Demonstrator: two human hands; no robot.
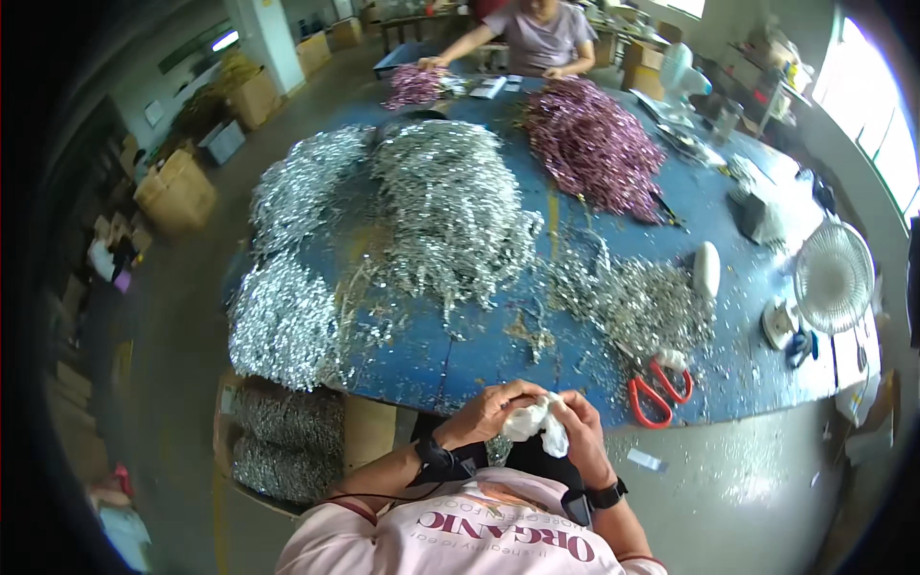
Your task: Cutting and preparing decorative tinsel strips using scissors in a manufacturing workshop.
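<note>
I see both hands closed on one thing: the left hand (494, 407) and the right hand (580, 426) pinch a crumpled white wad (537, 422) between fingers and thumbs. Cloth or plastic, I can't tell. The wad is between the hands, in front of the wearer's chest, by the near edge of the blue table (402, 369). To the right of the hands I get red-handled scissors (661, 399) at the table edge, a thin silver tinsel heap (632, 297) just beyond, and a white oval object (706, 270) beside that heap. Large silver tinsel pile (450, 201) mid-table, more silver bundles (283, 321) left, pink tinsel pile (589, 149) farther back. White fan (834, 273) far right. Cardboard box (369, 436) below the table edge, left, holding silver tinsel rolls (287, 426). Co-worker (541, 43) opposite, one hand near pink tinsel.
</note>
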